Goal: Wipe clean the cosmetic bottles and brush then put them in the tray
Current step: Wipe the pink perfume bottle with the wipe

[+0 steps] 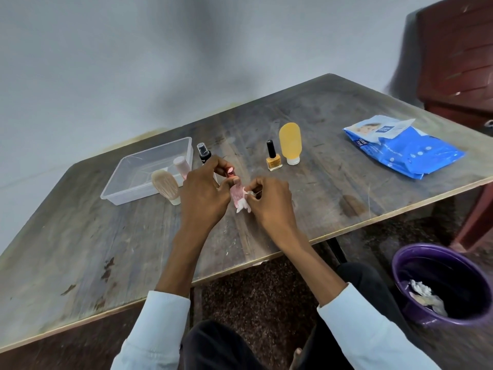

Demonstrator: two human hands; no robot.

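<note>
My left hand [204, 192] grips a small pink bottle [236, 193] by its top end, above the table's middle. My right hand [269, 200] pinches a crumpled white wipe [244, 208] against the bottle's lower side. A clear plastic tray [133, 180] lies to the left with a pale pink bottle [181, 166] inside. A beige bottle [166, 186] stands at the tray's front edge. A black spray bottle [204, 153] stands behind my left hand. A yellow nail polish bottle [273, 157] and an orange tube [290, 142] stand further right. No brush is clearly visible.
A blue pack of wet wipes [402, 148] lies at the table's right end. A purple bin [442, 284] with used wipes sits on the floor at the right. A dark red chair [458, 57] stands behind the table's far right corner.
</note>
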